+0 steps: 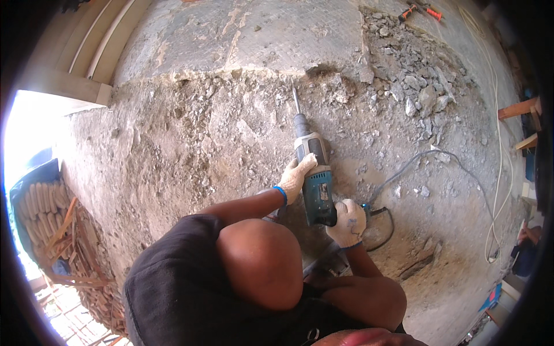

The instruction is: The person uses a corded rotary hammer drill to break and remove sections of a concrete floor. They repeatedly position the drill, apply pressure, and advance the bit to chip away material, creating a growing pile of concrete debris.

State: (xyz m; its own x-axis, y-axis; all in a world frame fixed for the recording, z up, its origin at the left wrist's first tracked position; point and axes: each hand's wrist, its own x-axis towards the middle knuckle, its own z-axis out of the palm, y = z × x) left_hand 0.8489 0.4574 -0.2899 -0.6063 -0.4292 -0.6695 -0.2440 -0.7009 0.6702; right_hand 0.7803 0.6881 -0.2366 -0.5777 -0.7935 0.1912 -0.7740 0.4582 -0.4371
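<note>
A demolition hammer (317,190) with a blue-green body and grey front lies between my hands, its bit away from me. My left hand (295,177), in a pale knit glove with a blue cuff, closes on the front of its body. Round the rear handle is my right hand (348,222), gloved alike; the trigger is hidden. The steel chisel bit (296,101) points at the broken edge of the concrete slab (271,43). Whether its tip touches the edge, I cannot tell. A dark power cord (430,153) runs over the ground on the right.
Loose concrete rubble (424,95) is heaped at the far right. Beyond it lies an orange-handled tool (407,12). A pale cable (495,115) trails down the right side. Broken wood and brick-like pieces (86,259) are piled at left. Part of another person (526,245) shows at the right edge.
</note>
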